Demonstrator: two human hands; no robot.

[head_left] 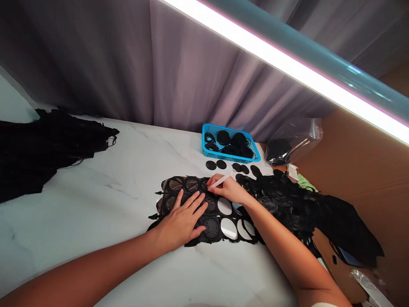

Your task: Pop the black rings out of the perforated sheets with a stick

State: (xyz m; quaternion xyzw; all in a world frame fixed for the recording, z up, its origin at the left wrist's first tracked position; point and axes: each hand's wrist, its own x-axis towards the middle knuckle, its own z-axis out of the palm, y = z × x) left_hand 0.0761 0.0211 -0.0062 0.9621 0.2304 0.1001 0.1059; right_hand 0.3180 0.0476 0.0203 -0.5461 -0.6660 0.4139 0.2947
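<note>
A black sheet with rows of round outlines (211, 228) lies on the white marbled table. Some of its circles on the right are cut-out openings showing white. My left hand (183, 219) rests flat on the sheet with its fingers spread. My right hand (227, 187) grips a slim white pen-like tool (223, 178), its tip at a circle in the upper row. Loose black discs (221, 164) lie just behind the sheet.
A blue basket (204, 147) holding black discs and rings stands behind the sheet. Black scraps (281, 200) are heaped at the right, near a clear plastic bag (294, 138). More black material (47, 149) lies at the left. A bright lamp tube (287, 64) crosses above.
</note>
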